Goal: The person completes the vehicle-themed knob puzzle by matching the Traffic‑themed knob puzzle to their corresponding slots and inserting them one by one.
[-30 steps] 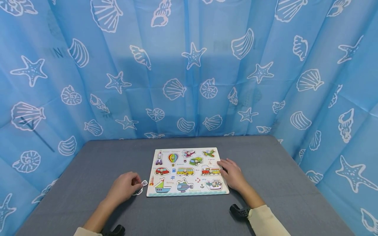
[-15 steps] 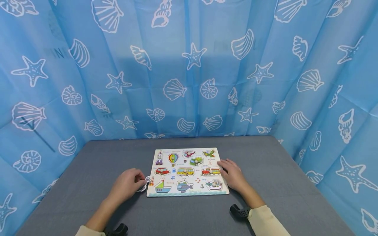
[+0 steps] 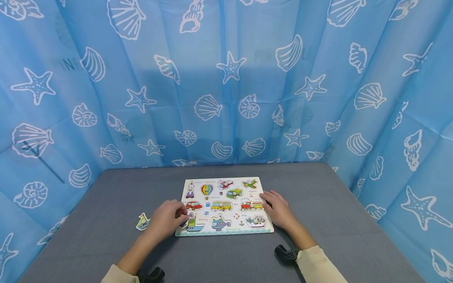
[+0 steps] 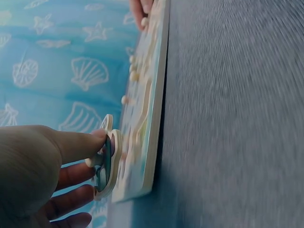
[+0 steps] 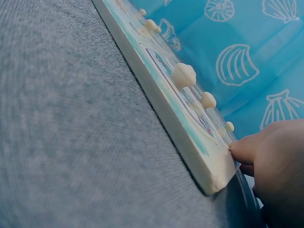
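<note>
My left hand [image 3: 167, 217] pinches a wooden puzzle piece [image 4: 113, 166] with a pale edge and teal and purple colouring. In the left wrist view its small knob shows between thumb and fingers. The piece is tilted up on edge, close over the left side of the puzzle board [image 3: 226, 232]. The white board shows vehicle pictures, among them a sailboat picture [image 3: 194, 225] and a submarine picture [image 3: 220, 224] along its front row. My right hand [image 3: 277, 208] rests at the board's right edge, its fingertips touching the border; the right wrist view shows one digit on the edge.
A loose sailboat piece [image 3: 143, 222] lies on the grey cloth-covered table [image 3: 226, 259], left of the board. Wooden knobs [image 5: 184, 76] stand up from pieces in the board. A blue shell-print curtain [image 3: 226, 118] hangs behind the table.
My left hand has moved right with the puzzle piece, from beside the board to over its left side. The loose sailboat piece now shows on the table. The right hand has stayed put.
</note>
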A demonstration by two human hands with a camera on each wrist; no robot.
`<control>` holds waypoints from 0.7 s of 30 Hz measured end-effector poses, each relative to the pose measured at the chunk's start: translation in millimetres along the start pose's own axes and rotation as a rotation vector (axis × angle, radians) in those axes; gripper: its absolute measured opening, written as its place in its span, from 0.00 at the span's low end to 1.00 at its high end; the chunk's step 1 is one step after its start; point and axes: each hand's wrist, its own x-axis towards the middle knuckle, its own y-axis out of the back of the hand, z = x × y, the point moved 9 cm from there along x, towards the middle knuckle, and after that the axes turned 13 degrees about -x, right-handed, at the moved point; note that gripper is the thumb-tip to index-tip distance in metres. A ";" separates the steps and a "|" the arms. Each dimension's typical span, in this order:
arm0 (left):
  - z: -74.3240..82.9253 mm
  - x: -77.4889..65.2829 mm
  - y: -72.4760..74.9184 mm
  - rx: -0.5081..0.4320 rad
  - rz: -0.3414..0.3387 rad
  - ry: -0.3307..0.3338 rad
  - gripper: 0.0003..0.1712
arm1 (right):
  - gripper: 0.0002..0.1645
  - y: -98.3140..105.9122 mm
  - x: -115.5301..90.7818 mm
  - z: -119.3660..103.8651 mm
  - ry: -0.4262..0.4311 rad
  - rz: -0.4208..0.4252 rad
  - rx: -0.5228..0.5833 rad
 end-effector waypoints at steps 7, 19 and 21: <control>20.0 4.7 -17.4 0.010 -0.012 -0.090 0.13 | 0.23 -0.9 0.2 1.0 -0.017 0.000 0.000; 49.3 12.4 -44.4 -0.008 -0.064 -0.193 0.12 | 0.24 -1.8 -0.2 2.2 -0.018 0.002 0.015; 53.4 13.5 -48.9 -0.012 -0.072 -0.205 0.12 | 0.24 -1.7 -0.2 2.3 -0.019 0.003 0.018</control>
